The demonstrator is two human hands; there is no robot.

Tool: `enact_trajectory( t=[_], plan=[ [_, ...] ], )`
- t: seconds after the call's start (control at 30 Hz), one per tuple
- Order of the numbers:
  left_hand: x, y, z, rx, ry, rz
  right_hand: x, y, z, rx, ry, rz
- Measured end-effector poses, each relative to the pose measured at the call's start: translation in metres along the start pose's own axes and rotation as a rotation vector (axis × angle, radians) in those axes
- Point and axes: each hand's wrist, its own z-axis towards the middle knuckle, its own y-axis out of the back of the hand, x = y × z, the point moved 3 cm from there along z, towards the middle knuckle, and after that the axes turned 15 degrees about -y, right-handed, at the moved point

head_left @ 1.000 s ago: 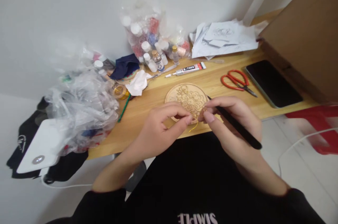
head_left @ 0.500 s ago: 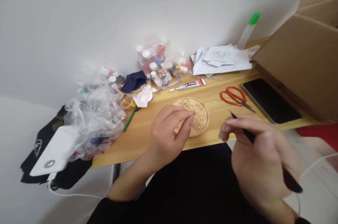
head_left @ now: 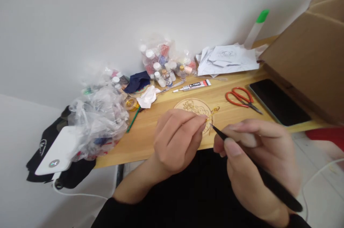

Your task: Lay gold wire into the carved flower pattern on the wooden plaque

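My left hand point(head_left: 180, 138) is closed, its thumb and forefinger pinching a small golden piece point(head_left: 215, 110) that sticks out past the fingertips. My right hand point(head_left: 255, 160) holds black tweezers point(head_left: 276, 185), their tip pointing left, close beside the left fingertips. Under and behind the left hand lies a round wooden disc point(head_left: 199, 105) with a golden curled pattern; the hand hides its lower left part.
Red-handled scissors point(head_left: 239, 97) and a dark phone point(head_left: 279, 102) lie right, near a cardboard box point(head_left: 306, 59). A glue tube point(head_left: 196, 85), small bottles point(head_left: 166, 77) and papers point(head_left: 228, 59) are behind. Plastic bags point(head_left: 102, 117) and a white power bank point(head_left: 57, 151) sit left.
The golden piece now shows beyond my left fingertips. My right hand has turned and moved left, bringing the tweezers' tip close to the left fingers. The view has shifted slightly.
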Motion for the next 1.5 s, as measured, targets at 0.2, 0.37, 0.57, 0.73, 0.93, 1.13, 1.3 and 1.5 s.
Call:
enact_trajectory(
  t=[0.2, 0.37, 0.57, 0.73, 0.93, 1.13, 1.3, 1.5],
  plan=[
    [-0.002, 0.001, 0.001, 0.010, -0.008, -0.008, 0.001, -0.001, -0.001, -0.005, -0.022, 0.011],
    [-0.004, 0.001, 0.001, 0.032, 0.014, 0.007, -0.001, 0.000, -0.001, 0.026, -0.044, 0.061],
    [-0.004, 0.001, 0.001, 0.047, 0.007, 0.013, -0.004, 0.001, -0.001, 0.017, -0.048, 0.035],
    [-0.005, 0.002, 0.002, 0.058, 0.015, 0.012, -0.008, 0.002, -0.005, -0.005, -0.074, 0.056],
    [-0.004, 0.001, 0.001, 0.030, -0.010, 0.014, -0.006, -0.001, -0.003, 0.033, -0.052, 0.144],
    [-0.003, 0.000, 0.001, 0.040, -0.030, 0.014, -0.006, 0.002, 0.000, 0.096, 0.018, 0.174],
    [-0.001, 0.000, -0.002, 0.086, -0.026, 0.014, -0.007, 0.006, 0.002, 0.088, 0.002, 0.045],
    [0.002, -0.004, -0.006, 0.104, -0.024, -0.013, -0.006, 0.009, 0.007, -0.038, 0.046, -0.203]
  ],
)
